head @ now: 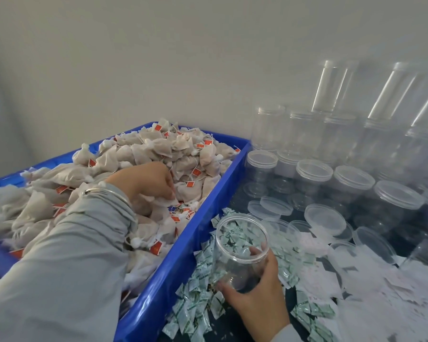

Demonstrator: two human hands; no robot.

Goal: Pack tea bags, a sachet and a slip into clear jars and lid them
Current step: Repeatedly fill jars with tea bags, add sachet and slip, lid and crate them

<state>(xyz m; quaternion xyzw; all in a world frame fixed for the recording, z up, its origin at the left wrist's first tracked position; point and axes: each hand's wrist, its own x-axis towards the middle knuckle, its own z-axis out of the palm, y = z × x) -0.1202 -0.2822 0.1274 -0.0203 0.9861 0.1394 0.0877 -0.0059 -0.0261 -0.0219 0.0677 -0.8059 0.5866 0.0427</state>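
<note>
The left hand [148, 186], at about nine o'clock from the picture's centre, reaches into a blue crate [183, 245] heaped with tea bags [158, 149]. Its fingers curl down and pinch one pale tea bag [167, 201] near the crate's right wall. A grey sleeve [67, 255] covers the arm, with a silver bangle [109, 193] at the wrist.

The right hand [255, 290], at about five o'clock, grips an open clear jar [240, 250], thumb on the near side and fingers wrapped round the far side. The jar tilts with its mouth toward the crate and appears empty, though sachets behind it show through the wall. It is held just to the right of the crate's blue wall, above a scatter of pale green sachets [195, 304] lying on the dark desk [289, 299].

At three to four o'clock, white paper slips [371, 292] lie spread across the desk, touching the sachets. Loose clear lids [324, 218] lie beyond them. At one to two o'clock, rows of lidded clear jars [314, 174] stand close together, with stacked jars [331, 90] leaning behind them against a plain pale wall [158, 58].
</note>
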